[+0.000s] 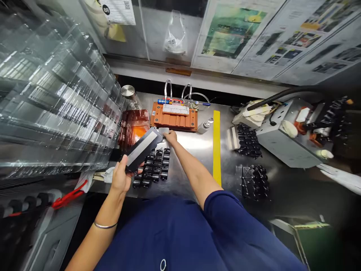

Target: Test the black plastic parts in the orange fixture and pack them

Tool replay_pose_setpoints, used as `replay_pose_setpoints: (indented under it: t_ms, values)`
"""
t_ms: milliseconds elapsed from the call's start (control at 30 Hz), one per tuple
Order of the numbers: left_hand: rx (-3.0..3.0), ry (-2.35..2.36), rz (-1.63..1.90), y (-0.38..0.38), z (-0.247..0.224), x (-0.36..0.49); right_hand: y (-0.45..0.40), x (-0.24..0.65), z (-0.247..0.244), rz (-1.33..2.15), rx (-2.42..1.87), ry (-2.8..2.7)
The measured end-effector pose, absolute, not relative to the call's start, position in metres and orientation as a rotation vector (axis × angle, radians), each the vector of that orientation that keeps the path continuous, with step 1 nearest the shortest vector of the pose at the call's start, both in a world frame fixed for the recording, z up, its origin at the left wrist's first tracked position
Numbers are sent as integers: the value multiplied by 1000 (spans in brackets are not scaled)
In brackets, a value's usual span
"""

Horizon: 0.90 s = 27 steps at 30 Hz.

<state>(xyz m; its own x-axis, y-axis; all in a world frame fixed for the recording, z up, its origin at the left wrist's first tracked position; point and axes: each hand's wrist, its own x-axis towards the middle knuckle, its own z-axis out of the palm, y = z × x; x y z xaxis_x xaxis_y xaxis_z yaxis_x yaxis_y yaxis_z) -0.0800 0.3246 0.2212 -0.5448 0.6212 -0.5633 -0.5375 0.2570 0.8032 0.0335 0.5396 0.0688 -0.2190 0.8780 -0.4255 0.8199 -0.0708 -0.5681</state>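
A long black plastic part [143,148] with a pale strip along its face is tilted up in my left hand [122,175]. That hand grips its near end, thumb on top. At the part's far end, my right hand [170,137] has its fingers closed around a small pale grey piece [163,131], partly hidden by them. Below the held part, several black ribbed parts [156,165] lie side by side on the steel table. Just beyond my hands stands an orange fixture [175,120] with a white label bar on top.
Tall stacks of clear plastic trays [56,94] rise at the left. Reddish translucent trays [134,122], a lidded glass jar [128,92] and a small bottle [203,127] surround the fixture. Right of the yellow tape [216,146] are more black parts [249,141] and a grey machine [290,131].
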Motion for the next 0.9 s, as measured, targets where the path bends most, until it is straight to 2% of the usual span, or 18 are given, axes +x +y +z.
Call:
replay_pose_setpoints:
  t_ms: [200, 367, 500, 667, 900]
  values:
    - [50, 1560, 1518, 327, 219, -74, 520, 99, 58, 856, -1685, -2422]
    - [63, 1508, 1422, 342, 216, -62, 495, 153, 49, 828, -1630, -2596]
    - [136, 1524, 1421, 354, 221, -49, 502, 163, 59, 709, -1770, -2460]
    - [218, 1584, 1433, 357, 225, -43, 554, 194, 95, 271, -2161, -1728]
    - [213, 1584, 1418, 354, 222, -38, 582, 214, 118, 392, -2238, -1768]
